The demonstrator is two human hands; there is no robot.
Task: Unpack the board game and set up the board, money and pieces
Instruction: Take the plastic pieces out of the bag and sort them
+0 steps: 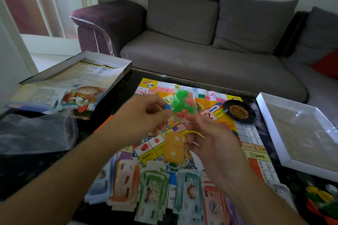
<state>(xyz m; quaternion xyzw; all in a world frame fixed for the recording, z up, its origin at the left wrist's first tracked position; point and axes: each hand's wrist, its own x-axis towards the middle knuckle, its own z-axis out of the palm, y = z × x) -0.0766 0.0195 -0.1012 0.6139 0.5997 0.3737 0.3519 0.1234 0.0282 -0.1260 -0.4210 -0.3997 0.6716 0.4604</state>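
Note:
The colourful game board (250, 137) lies flat on the dark table. Above its middle I hold up a small clear bag of green and red plastic pieces (180, 101). My right hand (208, 139) pinches the bag's lower edge. My left hand (144, 117) is just left of the bag with curled fingers holding a small blue piece on a thin yellow stick (165, 107). Stacks of paper money (155, 188) lie fanned along the board's near edge. An orange card stack (172, 149) rests on the board under my hands, and a red token (144, 146) sits to its left.
A black roulette wheel (238, 110) sits on the board's right side. The open box with printed sheets (73, 82) is at far left, an empty white tray (300, 133) at right. A clear plastic bag (36, 131) lies at left. Loose coloured pieces (321, 199) lie bottom right. Beyond is a grey sofa (210, 51).

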